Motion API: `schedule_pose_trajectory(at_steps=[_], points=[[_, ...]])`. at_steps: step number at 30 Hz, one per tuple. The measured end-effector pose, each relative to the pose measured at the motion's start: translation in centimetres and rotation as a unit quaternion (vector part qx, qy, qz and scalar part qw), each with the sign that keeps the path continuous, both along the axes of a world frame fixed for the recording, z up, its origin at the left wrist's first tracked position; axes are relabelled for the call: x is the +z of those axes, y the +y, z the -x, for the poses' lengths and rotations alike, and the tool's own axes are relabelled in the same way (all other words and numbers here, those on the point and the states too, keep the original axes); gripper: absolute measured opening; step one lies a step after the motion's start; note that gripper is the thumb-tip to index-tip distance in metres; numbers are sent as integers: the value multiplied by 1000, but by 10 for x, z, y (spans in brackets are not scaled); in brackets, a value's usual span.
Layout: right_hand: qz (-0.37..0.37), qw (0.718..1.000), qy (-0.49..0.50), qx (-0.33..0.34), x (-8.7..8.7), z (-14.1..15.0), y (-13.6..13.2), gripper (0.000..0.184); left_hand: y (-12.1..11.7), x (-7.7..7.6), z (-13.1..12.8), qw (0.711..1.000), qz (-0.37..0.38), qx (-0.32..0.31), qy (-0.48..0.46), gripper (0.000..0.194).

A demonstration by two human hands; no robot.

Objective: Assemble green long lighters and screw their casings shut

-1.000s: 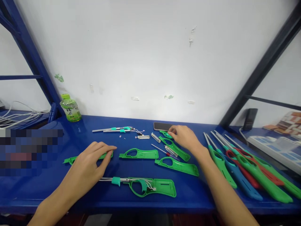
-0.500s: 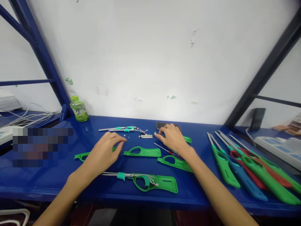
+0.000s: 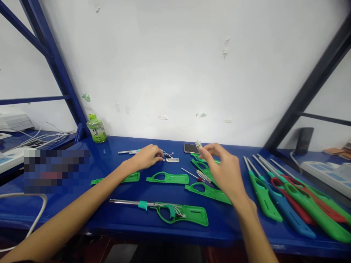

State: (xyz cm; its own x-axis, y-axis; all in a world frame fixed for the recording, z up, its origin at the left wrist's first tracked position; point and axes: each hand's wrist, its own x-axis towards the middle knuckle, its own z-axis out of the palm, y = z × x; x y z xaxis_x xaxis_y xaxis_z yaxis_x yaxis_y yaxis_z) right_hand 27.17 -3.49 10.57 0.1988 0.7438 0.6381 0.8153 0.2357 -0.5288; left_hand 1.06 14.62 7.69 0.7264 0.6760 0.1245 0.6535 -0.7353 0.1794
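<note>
White wall (image 3: pixel 164 65) backs a blue worktop (image 3: pixel 123 227), with a bottle (image 3: pixel 97 130) to the left and a row of lighters (image 3: pixel 264 201) to the right. Above the far side, near the phone (image 3: pixel 190 148), the right hand (image 3: pixel 226 173) pinches a small pale part (image 3: pixel 198 145) between thumb and finger. Little of it seems covered, so a slack grip or a twist could drop it among the green shells (image 3: pixel 177 179) below. The left hand (image 3: pixel 145 157) is over the metal rods (image 3: pixel 127 152), its fingers drawn close together just beside a clear piece (image 3: pixel 172 160) — whether they hold anything I cannot tell. A careless nudge there might push that piece away or tug the thin wires (image 3: pixel 167 153). The left forearm crosses above another shell (image 3: pixel 133 177) and could knock it if lowered. Nearest the front edge, the open shell (image 3: pixel 196 215) has its trigger (image 3: pixel 172 211) and wiring exposed — a bump would probably unseat them.
</note>
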Motion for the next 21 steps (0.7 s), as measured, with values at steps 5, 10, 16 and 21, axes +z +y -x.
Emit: schedule_pose_trajectory(at_steps=[5,10,16,21], points=[[-34,996,79,8,-5,-6,-35,28,10,-13,-13,999,33,-3,2,37],[-24,989,142,40,-9,-14,-42,26,14,-16,-10,999,37,7,8,37],[-12,986,155,61,-16,-5,-32,23,1,-12,-9,1000,-1,-1,5,36],[28,986,136,96,-26,8,-19,24,-12,-12,-13,999,-41,-8,-26,37]])
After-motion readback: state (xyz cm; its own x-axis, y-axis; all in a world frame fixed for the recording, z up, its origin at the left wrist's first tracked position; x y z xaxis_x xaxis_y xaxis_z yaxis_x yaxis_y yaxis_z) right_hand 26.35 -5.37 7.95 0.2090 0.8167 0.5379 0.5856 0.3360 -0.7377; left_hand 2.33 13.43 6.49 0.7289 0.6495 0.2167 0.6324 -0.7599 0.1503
